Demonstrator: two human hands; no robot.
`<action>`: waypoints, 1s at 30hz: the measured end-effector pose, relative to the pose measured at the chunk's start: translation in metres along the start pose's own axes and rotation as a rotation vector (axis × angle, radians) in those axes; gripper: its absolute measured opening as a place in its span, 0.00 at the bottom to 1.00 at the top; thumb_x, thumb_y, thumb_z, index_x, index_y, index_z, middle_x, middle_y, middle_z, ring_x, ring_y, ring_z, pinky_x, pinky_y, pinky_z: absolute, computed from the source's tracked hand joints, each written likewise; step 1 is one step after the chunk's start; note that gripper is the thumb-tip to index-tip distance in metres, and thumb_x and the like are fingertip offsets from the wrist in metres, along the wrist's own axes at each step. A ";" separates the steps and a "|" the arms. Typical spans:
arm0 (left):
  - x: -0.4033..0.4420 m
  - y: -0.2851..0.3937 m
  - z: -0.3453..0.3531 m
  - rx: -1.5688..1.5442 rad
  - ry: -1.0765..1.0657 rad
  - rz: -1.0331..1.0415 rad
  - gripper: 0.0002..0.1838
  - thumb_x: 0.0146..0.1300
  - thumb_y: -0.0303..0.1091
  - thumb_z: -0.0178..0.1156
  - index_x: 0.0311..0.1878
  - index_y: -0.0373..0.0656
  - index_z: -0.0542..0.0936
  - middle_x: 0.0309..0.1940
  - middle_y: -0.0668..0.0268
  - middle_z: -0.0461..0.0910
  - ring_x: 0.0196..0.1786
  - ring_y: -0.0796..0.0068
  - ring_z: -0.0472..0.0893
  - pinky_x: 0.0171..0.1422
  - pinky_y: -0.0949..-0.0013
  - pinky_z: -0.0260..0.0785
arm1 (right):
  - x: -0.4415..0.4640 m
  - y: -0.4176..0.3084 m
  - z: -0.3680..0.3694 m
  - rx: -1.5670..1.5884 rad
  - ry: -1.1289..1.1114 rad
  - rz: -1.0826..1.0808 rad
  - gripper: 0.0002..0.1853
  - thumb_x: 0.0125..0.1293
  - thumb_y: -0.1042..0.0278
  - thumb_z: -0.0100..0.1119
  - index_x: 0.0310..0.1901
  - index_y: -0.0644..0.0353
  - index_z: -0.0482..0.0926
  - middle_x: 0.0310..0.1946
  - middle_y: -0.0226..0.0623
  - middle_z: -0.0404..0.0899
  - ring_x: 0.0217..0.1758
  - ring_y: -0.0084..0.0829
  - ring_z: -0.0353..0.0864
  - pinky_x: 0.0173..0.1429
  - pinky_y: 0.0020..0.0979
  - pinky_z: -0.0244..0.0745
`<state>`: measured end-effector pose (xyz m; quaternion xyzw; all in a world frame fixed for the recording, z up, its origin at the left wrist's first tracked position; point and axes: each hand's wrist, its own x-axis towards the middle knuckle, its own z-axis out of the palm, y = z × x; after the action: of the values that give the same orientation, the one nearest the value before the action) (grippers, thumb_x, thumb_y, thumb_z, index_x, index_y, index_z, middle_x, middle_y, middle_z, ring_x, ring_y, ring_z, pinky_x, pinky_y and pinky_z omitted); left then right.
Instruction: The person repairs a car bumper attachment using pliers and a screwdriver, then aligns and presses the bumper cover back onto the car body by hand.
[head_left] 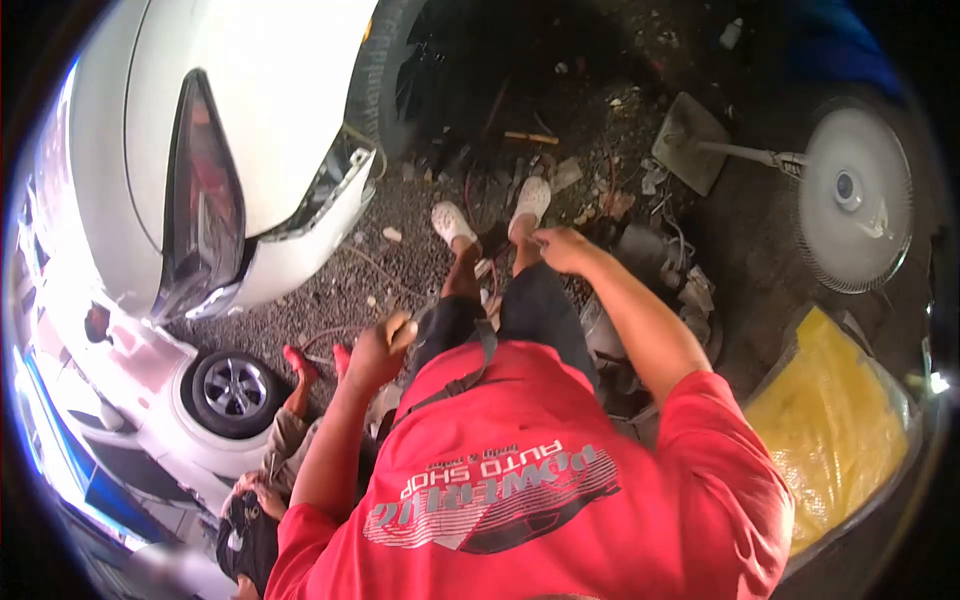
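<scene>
My left hand [384,348] is curled closed beside my left thigh, thumb on top, with nothing showing in it. It is nearest to a dark strap [465,378] at the waist of my red shirt [520,440]. Out in front of my right thigh is my right hand [566,250], its back toward me and its fingers curled in; no object shows in it. Both hands are apart from the white car [270,90], whose rear corner has a tail light [203,190] and a loose-looking bumper edge [318,225].
A pedestal fan [850,190] stands at the right on a square base [692,143]. Below it lies a yellow plastic-wrapped pack [825,430]. Rubble and scraps [655,265] litter the gravel ground. At the lower left, another person [262,495] sits near a second car's wheel [235,393].
</scene>
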<state>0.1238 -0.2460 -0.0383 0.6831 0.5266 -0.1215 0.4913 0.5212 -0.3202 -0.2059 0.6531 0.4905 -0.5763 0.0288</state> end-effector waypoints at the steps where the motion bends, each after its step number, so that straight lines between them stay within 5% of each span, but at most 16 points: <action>1: -0.001 0.014 -0.004 0.031 0.061 0.051 0.14 0.77 0.43 0.62 0.53 0.42 0.81 0.37 0.42 0.84 0.46 0.33 0.85 0.46 0.40 0.74 | -0.021 -0.025 -0.022 0.083 -0.025 -0.025 0.22 0.73 0.68 0.55 0.67 0.50 0.84 0.61 0.55 0.85 0.63 0.55 0.86 0.67 0.50 0.81; 4: -0.011 0.065 -0.034 0.078 0.172 0.139 0.13 0.76 0.41 0.63 0.53 0.43 0.82 0.38 0.44 0.85 0.45 0.35 0.85 0.46 0.44 0.75 | -0.088 -0.107 -0.093 0.362 -0.172 -0.115 0.22 0.78 0.69 0.56 0.71 0.57 0.81 0.45 0.43 0.90 0.45 0.36 0.92 0.51 0.38 0.85; 6: -0.016 0.097 -0.053 -0.112 0.161 -0.048 0.11 0.75 0.37 0.63 0.52 0.41 0.81 0.38 0.44 0.85 0.45 0.37 0.86 0.47 0.47 0.76 | -0.125 -0.139 -0.117 0.521 -0.202 -0.185 0.23 0.80 0.70 0.54 0.74 0.60 0.77 0.40 0.34 0.85 0.38 0.24 0.87 0.45 0.31 0.83; 10: -0.019 0.115 -0.056 -0.121 0.398 0.120 0.14 0.73 0.31 0.64 0.59 0.41 0.81 0.38 0.45 0.86 0.41 0.42 0.87 0.47 0.55 0.77 | -0.188 -0.191 -0.149 0.581 -0.264 -0.349 0.27 0.80 0.71 0.52 0.78 0.59 0.70 0.40 0.33 0.83 0.34 0.24 0.85 0.43 0.32 0.83; 11: -0.024 0.125 -0.061 -0.211 0.308 0.011 0.16 0.74 0.31 0.64 0.62 0.40 0.82 0.40 0.48 0.88 0.41 0.55 0.90 0.49 0.59 0.78 | -0.197 -0.199 -0.149 0.585 -0.262 -0.362 0.27 0.80 0.71 0.52 0.78 0.60 0.70 0.40 0.34 0.83 0.34 0.24 0.85 0.42 0.32 0.83; 14: -0.035 0.149 -0.072 -0.282 0.290 -0.008 0.17 0.74 0.31 0.64 0.62 0.39 0.83 0.42 0.50 0.90 0.45 0.69 0.89 0.52 0.63 0.78 | -0.212 -0.223 -0.147 0.563 -0.230 -0.399 0.27 0.79 0.71 0.52 0.78 0.61 0.70 0.38 0.33 0.82 0.32 0.24 0.84 0.41 0.31 0.82; 18: -0.048 0.151 -0.074 -0.298 0.362 0.089 0.17 0.75 0.31 0.64 0.63 0.39 0.84 0.42 0.53 0.91 0.46 0.76 0.87 0.53 0.66 0.78 | -0.217 -0.233 -0.138 0.618 -0.183 -0.417 0.27 0.78 0.73 0.54 0.77 0.61 0.70 0.39 0.32 0.82 0.34 0.23 0.83 0.43 0.30 0.82; 20: -0.054 0.147 -0.075 -0.295 0.417 0.197 0.16 0.76 0.30 0.63 0.63 0.41 0.86 0.33 0.72 0.83 0.37 0.84 0.77 0.44 0.72 0.72 | -0.221 -0.231 -0.134 0.594 -0.136 -0.480 0.26 0.77 0.75 0.55 0.75 0.61 0.74 0.39 0.31 0.82 0.39 0.23 0.82 0.48 0.29 0.80; 27: -0.077 0.153 -0.086 -0.303 0.374 0.335 0.14 0.77 0.28 0.62 0.61 0.37 0.86 0.35 0.68 0.86 0.39 0.83 0.79 0.46 0.70 0.74 | -0.237 -0.244 -0.123 0.392 0.091 -0.686 0.24 0.72 0.78 0.62 0.69 0.62 0.80 0.46 0.38 0.85 0.44 0.29 0.84 0.53 0.29 0.79; 30: -0.087 0.161 -0.094 -0.263 0.472 0.448 0.12 0.76 0.30 0.67 0.57 0.38 0.88 0.35 0.57 0.88 0.38 0.68 0.88 0.44 0.66 0.78 | -0.241 -0.250 -0.118 0.327 0.170 -0.720 0.23 0.70 0.78 0.65 0.67 0.63 0.82 0.47 0.42 0.86 0.45 0.33 0.86 0.55 0.31 0.80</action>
<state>0.1895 -0.2166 0.1545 0.7219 0.4739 0.2192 0.4542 0.4733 -0.2657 0.1539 0.4809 0.5904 -0.5637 -0.3200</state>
